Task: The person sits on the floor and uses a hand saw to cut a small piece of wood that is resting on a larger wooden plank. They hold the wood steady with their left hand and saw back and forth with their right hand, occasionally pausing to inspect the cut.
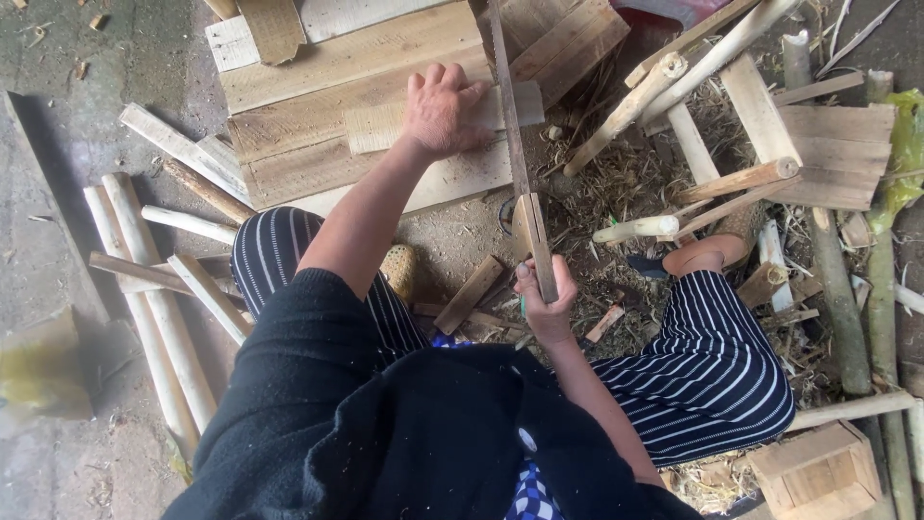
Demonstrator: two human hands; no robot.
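Gripping saw handle (535,246), right hand (545,300); blade tip cut off.

No packages, labels, signs or screens are to be seen.

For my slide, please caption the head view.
Left hand presses pale wooden slat; right hand grips long handsaw.

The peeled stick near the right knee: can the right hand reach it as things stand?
Probably not at once: the right hand grips the saw. The stick lies close, uncovered, so once the saw is freed the way looks open.
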